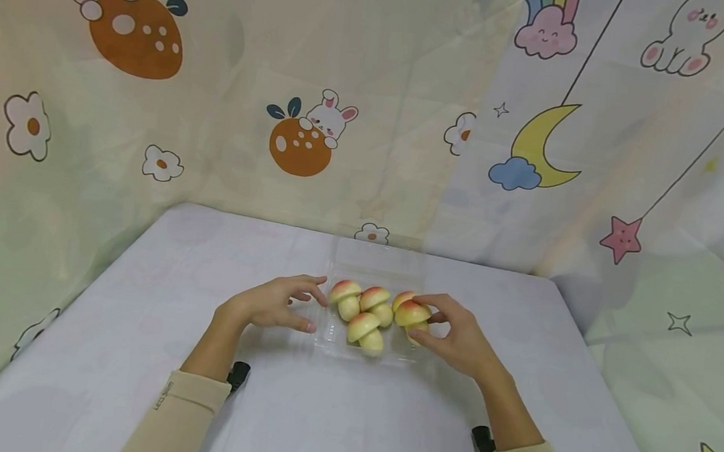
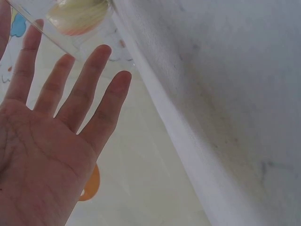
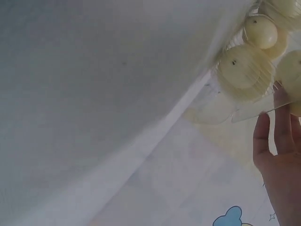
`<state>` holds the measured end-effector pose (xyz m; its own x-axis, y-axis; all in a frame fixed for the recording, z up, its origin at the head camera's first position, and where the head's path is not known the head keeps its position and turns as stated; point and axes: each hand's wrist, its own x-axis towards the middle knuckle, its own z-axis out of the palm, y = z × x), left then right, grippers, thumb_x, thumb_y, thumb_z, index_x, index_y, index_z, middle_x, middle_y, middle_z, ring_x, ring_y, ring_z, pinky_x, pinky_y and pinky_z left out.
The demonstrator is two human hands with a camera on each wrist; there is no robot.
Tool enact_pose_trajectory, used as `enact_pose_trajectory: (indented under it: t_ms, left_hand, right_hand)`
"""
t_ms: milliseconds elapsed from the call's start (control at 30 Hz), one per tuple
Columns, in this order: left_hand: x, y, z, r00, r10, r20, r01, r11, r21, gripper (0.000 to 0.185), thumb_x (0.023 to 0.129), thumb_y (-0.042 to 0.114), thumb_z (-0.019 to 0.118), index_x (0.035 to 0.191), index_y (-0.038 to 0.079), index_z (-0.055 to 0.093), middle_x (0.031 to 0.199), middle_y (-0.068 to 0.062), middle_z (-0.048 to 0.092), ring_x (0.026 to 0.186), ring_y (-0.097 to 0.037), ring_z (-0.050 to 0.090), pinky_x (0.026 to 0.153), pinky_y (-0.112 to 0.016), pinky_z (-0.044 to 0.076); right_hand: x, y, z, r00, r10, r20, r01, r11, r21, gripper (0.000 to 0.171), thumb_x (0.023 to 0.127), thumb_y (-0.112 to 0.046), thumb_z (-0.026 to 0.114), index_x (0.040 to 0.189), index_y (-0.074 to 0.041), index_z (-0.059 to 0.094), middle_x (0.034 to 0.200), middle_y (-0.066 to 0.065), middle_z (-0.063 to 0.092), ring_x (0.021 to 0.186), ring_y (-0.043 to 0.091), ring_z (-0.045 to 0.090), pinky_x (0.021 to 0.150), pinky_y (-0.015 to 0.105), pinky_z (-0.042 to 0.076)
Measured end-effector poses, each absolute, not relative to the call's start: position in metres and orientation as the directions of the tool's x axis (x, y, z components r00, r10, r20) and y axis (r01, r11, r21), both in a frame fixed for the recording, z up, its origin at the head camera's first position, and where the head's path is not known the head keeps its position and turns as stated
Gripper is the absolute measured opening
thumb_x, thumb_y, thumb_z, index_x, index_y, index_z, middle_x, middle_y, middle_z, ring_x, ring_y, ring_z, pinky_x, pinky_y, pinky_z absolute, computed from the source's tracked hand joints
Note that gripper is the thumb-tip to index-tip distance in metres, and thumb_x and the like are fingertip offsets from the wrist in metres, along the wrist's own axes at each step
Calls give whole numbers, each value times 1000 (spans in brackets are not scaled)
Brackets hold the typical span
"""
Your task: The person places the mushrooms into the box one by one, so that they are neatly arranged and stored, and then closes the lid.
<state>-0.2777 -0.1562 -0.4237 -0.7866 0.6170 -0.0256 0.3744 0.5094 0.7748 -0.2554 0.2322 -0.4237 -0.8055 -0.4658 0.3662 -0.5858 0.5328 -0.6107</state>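
Several toy mushrooms with red-and-yellow caps and pale stems sit in a clear plastic box [image 1: 332, 345], among them a front one [image 1: 363, 328] and a left one [image 1: 345, 299]. My right hand [image 1: 458, 341] pinches a mushroom [image 1: 414, 314] at the box's right side, thumb in front and fingers behind. Another mushroom [image 1: 402, 299] is partly hidden behind it. My left hand [image 1: 276, 303] is beside the box's left wall, fingers extended and spread toward it, holding nothing. In the left wrist view its palm and straight fingers [image 2: 87, 87] show close to the clear wall.
The box's clear lid [image 1: 378, 258] stands raised at the back. A white cloth covers the table [image 1: 343, 421], whose far edge meets a patterned curtain [image 1: 230, 97]. Small black cameras [image 1: 238, 375] are strapped at both wrists.
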Motion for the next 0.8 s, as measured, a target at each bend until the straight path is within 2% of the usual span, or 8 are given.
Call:
enact_pose_trajectory:
  t_ms: [333, 567, 800]
  left_hand:
    - [-279, -156, -424, -795, 605, -51, 360, 537, 763, 48, 87, 31, 84, 130, 17, 66, 169, -5, 30, 139, -37, 51, 117, -59, 37]
    - [-279, -155, -424, -801, 597, -56, 350, 541, 764, 49, 87, 31, 85, 130, 18, 67, 169, -3, 30, 140, -37, 51, 118, -59, 36]
    - [-279, -156, -425, -796, 603, -50, 359, 537, 763, 49, 87, 32, 84, 130, 17, 66, 168, -6, 30, 139, -39, 51, 117, -60, 37]
  right_hand:
    - [-257, 227, -428, -807, -497, 319, -572, 524, -631, 55, 85, -21, 86, 135, -16, 63, 130, 3, 66, 95, 24, 72, 75, 44, 63]
    - [-254, 222, -427, -825, -501, 263, -544, 575, -611, 55, 86, -22, 85, 136, -16, 63, 131, 3, 65, 98, 23, 71, 75, 36, 62]
    - [-255, 218, -429, -826, -514, 231, -538, 597, -595, 53, 87, -20, 85, 135, -15, 64, 130, 3, 65, 100, 22, 68, 85, 53, 59]
